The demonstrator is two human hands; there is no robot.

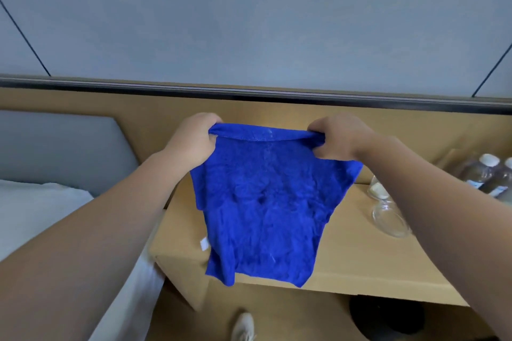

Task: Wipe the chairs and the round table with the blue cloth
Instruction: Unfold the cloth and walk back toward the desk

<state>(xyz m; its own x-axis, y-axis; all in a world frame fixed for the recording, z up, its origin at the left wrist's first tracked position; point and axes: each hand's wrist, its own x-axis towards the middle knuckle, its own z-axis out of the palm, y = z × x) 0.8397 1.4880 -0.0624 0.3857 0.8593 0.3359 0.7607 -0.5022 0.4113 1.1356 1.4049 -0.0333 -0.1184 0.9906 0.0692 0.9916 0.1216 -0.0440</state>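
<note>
Hidden behind the blue cloth (266,202): the middle of the worktop (360,252) and part of its front edge. Cut off at the right border: two clear plastic water bottles (482,174) with white caps, labels too blurred to read. Partly covered by the right forearm: clear glassware (390,216) on the worktop, exact shape hard to make out. Under the worktop, a dark rounded object (388,315), not identifiable. At the bottom edge, the toe of a pale shoe (243,327) on the tan floor.

Worktop of light tan wood-look board, flat and square-edged. Matching tan panel behind, capped by a dark rail, with a smooth grey-blue wall above. To the left, a bed (33,207) with a white sheet and a grey padded headboard (55,147).

Cloth deep blue, of soft fluffy pile, creased and crumpled, roughly rectangular, top edge rolled over. Small white tag (204,244) at its lower left side. Held up in the air over the worktop, hanging free; contact of the lower hem with the worktop not determinable. Left hand (191,138) clenched round the top left corner, right hand (338,135) clenched round the top right corner — top edge stretched between them. Fingertips buried in the fabric, out of sight.
</note>
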